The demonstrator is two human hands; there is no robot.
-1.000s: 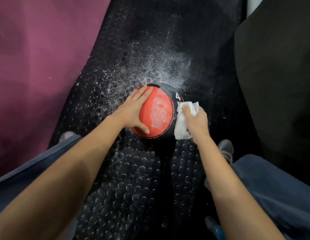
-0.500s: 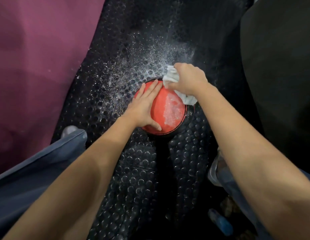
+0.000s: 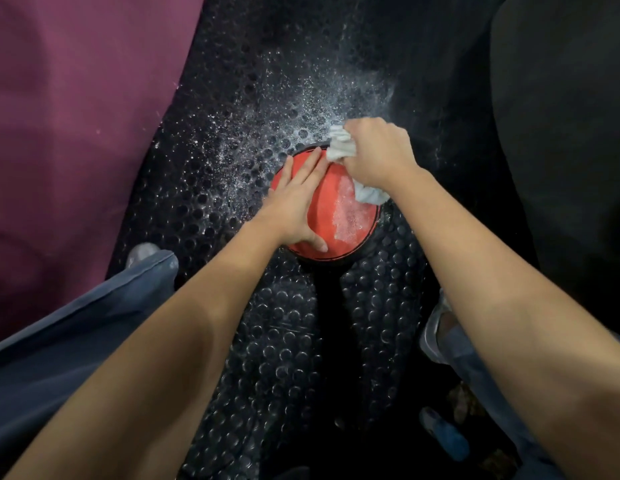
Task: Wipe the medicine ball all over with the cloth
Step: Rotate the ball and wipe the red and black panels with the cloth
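Observation:
A red and black medicine ball (image 3: 339, 216) sits on a black studded rubber mat (image 3: 284, 341). Its red face carries a pale wet smear. My left hand (image 3: 294, 202) lies flat on the ball's left side with fingers straight, thumb at the near edge. My right hand (image 3: 377, 154) grips a crumpled white cloth (image 3: 341, 147) and presses it on the ball's far right rim. A second fold of the cloth shows below that hand, against the ball. The ball's far side is hidden by my hands.
White droplets speckle the mat beyond the ball. A maroon surface (image 3: 76, 116) lies to the left and a black pad (image 3: 561, 150) to the right. My blue trouser legs (image 3: 76, 334) flank the ball. A blue object (image 3: 443, 434) lies at the lower right.
My right hand carried the cloth from the ball's right side up over to its far rim. The left hand stayed flat on the ball.

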